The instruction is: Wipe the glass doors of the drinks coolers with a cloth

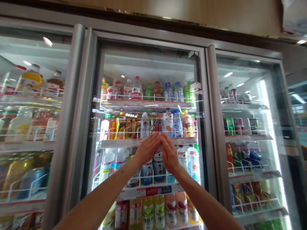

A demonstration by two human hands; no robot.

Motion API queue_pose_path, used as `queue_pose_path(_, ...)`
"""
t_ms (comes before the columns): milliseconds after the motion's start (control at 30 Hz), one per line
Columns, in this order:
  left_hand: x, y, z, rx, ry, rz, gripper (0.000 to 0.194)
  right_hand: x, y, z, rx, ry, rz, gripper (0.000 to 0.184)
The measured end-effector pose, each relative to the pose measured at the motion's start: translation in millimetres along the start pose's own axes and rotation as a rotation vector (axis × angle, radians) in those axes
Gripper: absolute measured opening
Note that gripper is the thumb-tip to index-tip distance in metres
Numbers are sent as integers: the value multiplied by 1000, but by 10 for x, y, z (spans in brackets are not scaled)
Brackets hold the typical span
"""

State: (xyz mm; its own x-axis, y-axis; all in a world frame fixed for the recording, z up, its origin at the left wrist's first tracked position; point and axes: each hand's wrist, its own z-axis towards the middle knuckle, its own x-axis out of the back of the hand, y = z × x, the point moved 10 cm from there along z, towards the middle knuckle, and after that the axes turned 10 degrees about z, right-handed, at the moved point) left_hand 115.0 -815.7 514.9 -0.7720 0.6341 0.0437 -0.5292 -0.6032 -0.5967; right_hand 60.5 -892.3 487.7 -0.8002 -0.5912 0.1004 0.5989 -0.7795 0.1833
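Note:
My left hand (149, 147) and my right hand (169, 153) are raised in front of the middle glass door of a drinks fridge. Both are open, fingers stretched out and angled inward so that the fingertips meet or nearly meet. Neither hand holds anything. Whether they touch the glass, I cannot tell. Behind them runs a shelf with dark-labelled bottles (146, 174) and white-labelled bottles (192, 159). Just above the fingertips, on another shelf, stand a clear bottle (145, 125) and a bottle with a white label (168, 123). My hands and forearms hide part of the shelves.
Metal door frames with a left upright (76, 121) and a right upright (216, 121) flank the middle door. Fruit drink bottles (159, 210) fill the lower shelf, above which hangs a price tag (166, 189). A wooden panel (153, 12) runs overhead. Cans (229, 126) stand behind the right door.

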Motion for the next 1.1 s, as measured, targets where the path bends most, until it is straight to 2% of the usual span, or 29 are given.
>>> queue_pose_path(33,-37,51,-45,12,-45,2,51,-163,-37,87,-12,-39,-11,55)
queue_pose_path(100,1,-105,-178,98,-98,39,62,-494,-101,217,-47,-92,-99,50)
queue_pose_path(200,224,-621,-470,251,-98,121,75,-806,-142,364,-23,-113,-259,41)
queue_pose_path(267,370,-962,-720,386,-88,182,73,-782,-86,452,125,-158,-324,39)
queue_pose_path(333,460,-1177,-966,501,-97,232,68,-433,174,549,250,-155,-382,37)
queue_pose_path(367,474,-1219,-1060,525,-111,246,66,-69,440,639,189,-43,-430,34)
queue_pose_path(433,471,-1222,-1178,527,-133,258,65,711,1042,749,-82,238,-503,40)
queue_pose_path(467,466,-1209,-1207,523,-136,260,65,978,1263,739,-218,359,-504,41)
queue_pose_path(500,461,-1198,-1220,522,-133,260,66,1093,1373,706,-317,439,-502,43)
queue_pose_path(533,459,-1192,-1221,523,-127,259,66,1057,1362,660,-381,485,-497,44)
queue_pose_path(567,457,-1192,-1212,525,-120,256,66,871,1231,619,-394,484,-494,44)
queue_pose_path(600,454,-1193,-1197,522,-118,251,66,574,1001,580,-363,447,-496,44)
queue_pose_path(633,455,-1195,-1181,518,-116,246,66,175,698,554,-276,347,-497,46)
queue_pose_path(700,476,-1203,-1174,509,-113,239,66,-687,64,433,-12,28,-467,52)
queue_pose_path(733,489,-1205,-1195,503,-119,237,66,-1018,-190,310,137,-146,-439,52)
queue_pose_path(767,502,-1201,-1236,497,-131,237,65,-1164,-315,185,226,-258,-429,51)
queue_pose_path(800,514,-1190,-1299,489,-147,239,64,-1114,-293,112,236,-287,-438,48)
queue_pose_path(833,523,-1173,-1381,481,-167,241,63,-901,-145,101,172,-237,-468,45)
queue_pose_path(867,528,-1147,-1474,470,-188,242,62,-545,116,129,17,-100,-519,42)
queue_pose_path(933,538,-1073,-1661,441,-215,241,61,221,653,53,-375,274,-615,44)
queue_pose_path(967,540,-1040,-1740,434,-223,242,61,434,783,-54,-512,430,-635,45)
queue_pose_path(1000,540,-1017,-1805,435,-229,243,62,464,803,-149,-579,502,-642,47)
queue_pose_path(1033,538,-1001,-1854,440,-236,244,62,334,719,-223,-578,493,-636,47)
queue_pose_path(1067,537,-992,-1889,448,-242,244,63,65,547,-287,-513,399,-612,48)
queue_pose_path(1100,538,-984,-1916,456,-248,242,63,-305,300,-374,-399,239,-577,48)
